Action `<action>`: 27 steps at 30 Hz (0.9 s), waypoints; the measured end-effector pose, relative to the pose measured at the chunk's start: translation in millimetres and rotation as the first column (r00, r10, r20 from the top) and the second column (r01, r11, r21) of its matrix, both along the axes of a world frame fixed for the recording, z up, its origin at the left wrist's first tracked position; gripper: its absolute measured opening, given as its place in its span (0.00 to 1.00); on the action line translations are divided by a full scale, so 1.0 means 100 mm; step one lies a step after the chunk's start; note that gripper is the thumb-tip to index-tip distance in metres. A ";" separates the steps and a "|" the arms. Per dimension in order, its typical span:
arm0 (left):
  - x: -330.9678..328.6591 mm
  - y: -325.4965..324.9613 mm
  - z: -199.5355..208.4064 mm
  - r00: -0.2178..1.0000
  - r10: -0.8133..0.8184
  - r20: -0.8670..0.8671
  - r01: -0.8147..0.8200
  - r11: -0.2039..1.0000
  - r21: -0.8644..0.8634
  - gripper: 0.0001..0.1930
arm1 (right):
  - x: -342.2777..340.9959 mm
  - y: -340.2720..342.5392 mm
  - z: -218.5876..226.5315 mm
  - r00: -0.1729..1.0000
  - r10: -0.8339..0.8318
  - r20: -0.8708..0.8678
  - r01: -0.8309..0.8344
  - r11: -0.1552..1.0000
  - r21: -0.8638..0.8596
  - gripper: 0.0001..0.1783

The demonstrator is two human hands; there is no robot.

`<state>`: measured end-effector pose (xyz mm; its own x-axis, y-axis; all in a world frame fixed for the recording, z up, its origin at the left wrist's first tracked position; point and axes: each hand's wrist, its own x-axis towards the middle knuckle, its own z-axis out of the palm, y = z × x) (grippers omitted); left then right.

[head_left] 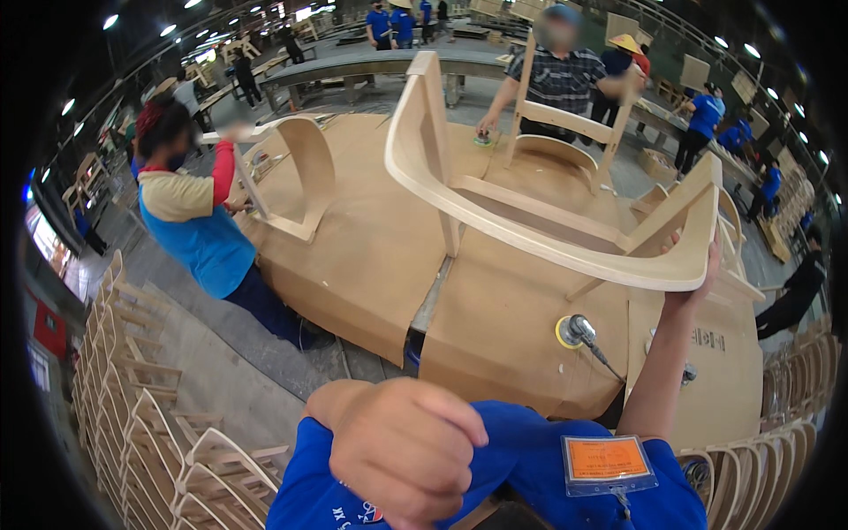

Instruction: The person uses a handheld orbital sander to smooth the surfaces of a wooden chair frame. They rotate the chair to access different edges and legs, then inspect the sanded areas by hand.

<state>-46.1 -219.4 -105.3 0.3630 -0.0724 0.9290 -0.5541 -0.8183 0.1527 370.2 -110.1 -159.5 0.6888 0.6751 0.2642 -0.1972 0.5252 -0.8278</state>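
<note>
A pale wooden chair frame (pixel 530 244) with a broad curved band, legs and a crossbar stands tilted above the brown-covered table (pixel 371 291). My right hand (pixel 705 269) is wrapped around the band's right end, with its fingertips showing on the inner side. Close in front of my chest is my left hand (pixel 411 450), its fingers curled into a loose fist. The palm is hidden, and nothing sticks out of it; it is apart from the frame. A round sander (pixel 576 331) with a yellow rim and a cord lies on the table below the frame.
Across the table, a person (pixel 565 75) works on another chair frame (pixel 565 124) with a small sander (pixel 482 138). At left, a person in blue (pixel 190 221) handles a curved frame (pixel 305 168). Stacked wooden frames (pixel 159 442) fill the lower left; more curved parts (pixel 760 468) stand lower right.
</note>
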 end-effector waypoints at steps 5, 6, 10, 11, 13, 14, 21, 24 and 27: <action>0.19 0.15 0.18 0.964 -0.256 -0.076 0.259 0.965 0.046 0.09 | 0.04 0.06 0.01 0.999 0.026 0.041 -0.027 0.999 0.023 0.31; 0.32 0.17 0.20 0.969 -0.242 0.057 0.239 0.969 0.056 0.10 | 0.05 0.07 0.01 0.998 0.014 0.056 -0.015 1.000 0.025 0.31; 0.79 0.25 0.19 0.882 -0.135 0.451 0.125 0.991 0.053 0.10 | 0.10 0.16 0.05 0.984 0.020 0.176 -0.040 0.993 0.113 0.31; 0.65 0.32 0.22 0.959 -0.195 0.204 0.192 0.981 0.037 0.10 | 0.11 0.19 0.07 0.980 0.035 0.195 -0.064 0.988 0.143 0.30; 0.61 0.43 0.19 0.972 -0.228 -0.056 0.231 0.971 0.054 0.09 | 0.15 0.22 0.11 0.983 0.058 0.173 -0.085 0.984 0.154 0.30; 0.66 0.49 0.14 0.977 -0.204 -0.059 0.209 0.973 0.101 0.09 | 0.16 0.24 0.13 0.977 0.055 0.206 -0.089 0.984 0.157 0.30; 1.00 0.96 0.20 0.794 0.602 -0.082 -0.589 0.796 0.142 0.17 | 0.33 0.35 0.23 0.918 0.049 0.393 -0.113 0.983 0.142 0.32; 1.21 1.14 0.17 0.445 0.893 -0.066 -0.883 0.450 0.130 0.24 | 0.46 0.32 0.33 0.674 -0.074 0.735 0.035 0.997 0.068 0.32; 1.31 1.22 0.10 0.215 0.977 -0.007 -0.935 0.208 0.289 0.32 | 0.62 0.21 0.51 0.343 -0.148 0.928 0.130 0.985 0.110 0.29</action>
